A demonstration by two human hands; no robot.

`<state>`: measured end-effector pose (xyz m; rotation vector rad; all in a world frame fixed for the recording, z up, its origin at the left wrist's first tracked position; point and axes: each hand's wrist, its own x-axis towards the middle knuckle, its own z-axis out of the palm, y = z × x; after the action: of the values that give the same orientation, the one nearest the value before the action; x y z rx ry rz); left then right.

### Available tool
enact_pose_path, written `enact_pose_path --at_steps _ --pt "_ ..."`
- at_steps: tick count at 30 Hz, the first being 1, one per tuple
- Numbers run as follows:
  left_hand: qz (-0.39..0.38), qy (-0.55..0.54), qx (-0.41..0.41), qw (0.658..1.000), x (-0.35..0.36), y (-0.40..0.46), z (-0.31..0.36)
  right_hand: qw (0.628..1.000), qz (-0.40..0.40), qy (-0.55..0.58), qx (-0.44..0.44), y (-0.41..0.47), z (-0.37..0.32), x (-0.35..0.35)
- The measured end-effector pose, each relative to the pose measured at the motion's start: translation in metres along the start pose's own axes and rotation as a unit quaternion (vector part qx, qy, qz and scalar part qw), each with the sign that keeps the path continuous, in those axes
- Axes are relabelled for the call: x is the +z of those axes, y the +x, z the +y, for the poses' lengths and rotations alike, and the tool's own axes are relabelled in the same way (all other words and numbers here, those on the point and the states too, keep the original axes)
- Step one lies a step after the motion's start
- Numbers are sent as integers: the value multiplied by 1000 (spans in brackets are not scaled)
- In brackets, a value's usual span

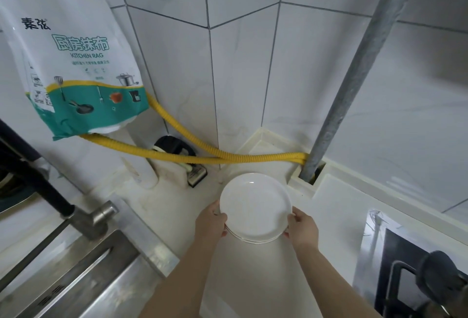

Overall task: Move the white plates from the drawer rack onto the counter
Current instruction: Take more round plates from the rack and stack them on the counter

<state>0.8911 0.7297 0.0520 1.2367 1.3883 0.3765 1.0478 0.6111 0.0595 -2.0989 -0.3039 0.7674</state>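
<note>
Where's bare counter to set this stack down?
Both hands, left and right, hold the plates over bare counter between sink and stove. Crowded further back: yellow hose, pipe, and a black object.

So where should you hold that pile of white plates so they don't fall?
Hold the stack of white plates by its rim, one hand on each opposite side, as here: left hand on the left edge, right hand on the right. The plates are round, flat and level, so thumbs on top and fingers underneath probably keep the stack balanced over the counter.
</note>
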Motion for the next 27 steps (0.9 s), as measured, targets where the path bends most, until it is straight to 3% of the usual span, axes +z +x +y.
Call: enact_pose_path --at_steps 4,9,19,27 --pt "-2 24 0 1000 0 -2 3 999 -5 -49 -14 5 3 2" --pt "-17 120 62 991 1 -16 1 990 -25 -130 -38 0 2 2" --pt "-2 225 67 972 0 -54 -3 969 -93 -215 -77 -22 13 -12" --pt "-27 425 71 902 -7 -105 -36 908 -138 -354 -178 -66 31 -24"
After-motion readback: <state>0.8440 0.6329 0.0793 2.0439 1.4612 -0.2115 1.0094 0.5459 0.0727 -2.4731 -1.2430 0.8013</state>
